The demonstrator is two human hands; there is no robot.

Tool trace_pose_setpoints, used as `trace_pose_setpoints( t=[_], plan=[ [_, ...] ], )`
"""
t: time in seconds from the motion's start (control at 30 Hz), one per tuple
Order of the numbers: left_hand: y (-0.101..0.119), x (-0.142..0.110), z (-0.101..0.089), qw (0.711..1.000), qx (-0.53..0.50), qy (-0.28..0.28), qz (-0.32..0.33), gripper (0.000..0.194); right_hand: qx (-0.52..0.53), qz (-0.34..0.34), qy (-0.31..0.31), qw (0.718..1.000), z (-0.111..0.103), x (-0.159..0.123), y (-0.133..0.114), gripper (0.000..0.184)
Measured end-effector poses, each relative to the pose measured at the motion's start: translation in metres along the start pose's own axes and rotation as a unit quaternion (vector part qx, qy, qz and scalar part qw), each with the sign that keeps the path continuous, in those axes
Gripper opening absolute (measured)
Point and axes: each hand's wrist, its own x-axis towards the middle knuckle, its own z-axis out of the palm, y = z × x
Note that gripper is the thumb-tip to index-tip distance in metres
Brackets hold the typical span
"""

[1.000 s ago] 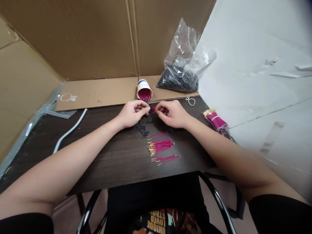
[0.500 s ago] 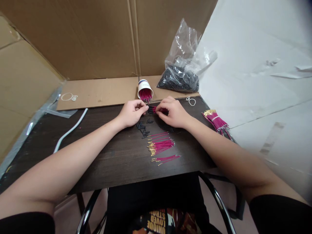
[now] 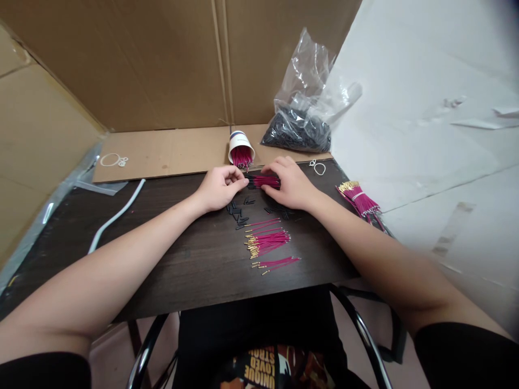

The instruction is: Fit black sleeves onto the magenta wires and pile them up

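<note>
A row of magenta wires (image 3: 265, 181) with black sleeves on their left ends lies at the back middle of the dark table. My right hand (image 3: 292, 185) rests over its right side, thumb in front and fingers behind, spread apart with the wires showing between. At the sleeved ends, my left hand (image 3: 220, 187) is closed in a pinch of thumb and forefinger; what it pinches is too small to make out. Loose black sleeves (image 3: 236, 214) are scattered in front of that hand. Nearer me lie magenta wires with gold tips (image 3: 270, 241), in groups.
Behind my hands a tipped paper cup (image 3: 239, 141) holds more wires. A clear bag of black sleeves (image 3: 298, 129) stands on a cardboard strip (image 3: 174, 151). To the right lies a banded wire bundle (image 3: 360, 199); to the left, a pale tube (image 3: 115, 219). Cardboard walls the back.
My right hand's fingers have spread and shifted slightly right, uncovering more of the wires and some black sleeves below. The left hand stays almost in place, still pinched.
</note>
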Motion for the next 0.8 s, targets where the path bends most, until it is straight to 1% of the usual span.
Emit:
trace_pose_setpoints(
  t=[0.07, 0.13, 0.23, 0.37, 0.47, 0.6, 0.8],
  plan=[
    [-0.001, 0.000, 0.000, 1.000, 0.008, -0.002, 0.004, 0.024, -0.016, 0.023, -0.007, 1.000, 0.001, -0.001, 0.002, 0.034],
    [-0.001, 0.000, 0.000, 1.000, 0.015, -0.005, 0.005, 0.024, -0.023, 0.037, -0.024, 0.999, 0.002, -0.001, 0.004, 0.036],
    [-0.001, -0.001, 0.000, 1.000, 0.022, -0.007, 0.004, 0.024, -0.017, 0.039, -0.042, 0.998, 0.003, 0.000, 0.006, 0.033],
    [0.003, -0.002, -0.001, 0.999, 0.030, -0.012, 0.004, 0.024, -0.007, 0.032, -0.044, 0.999, 0.004, 0.001, 0.007, 0.028],
    [0.006, -0.004, -0.002, 0.998, 0.041, -0.045, 0.012, 0.024, -0.008, 0.028, -0.041, 0.999, 0.004, 0.001, 0.007, 0.025],
    [0.010, -0.007, -0.005, 0.990, 0.092, -0.098, 0.038, 0.027, -0.011, 0.028, -0.048, 0.998, 0.003, 0.002, 0.006, 0.022],
    [0.012, -0.008, -0.006, 0.982, 0.136, -0.114, 0.067, 0.029, -0.007, 0.024, -0.048, 0.999, 0.001, 0.003, 0.004, 0.017]
  ],
)
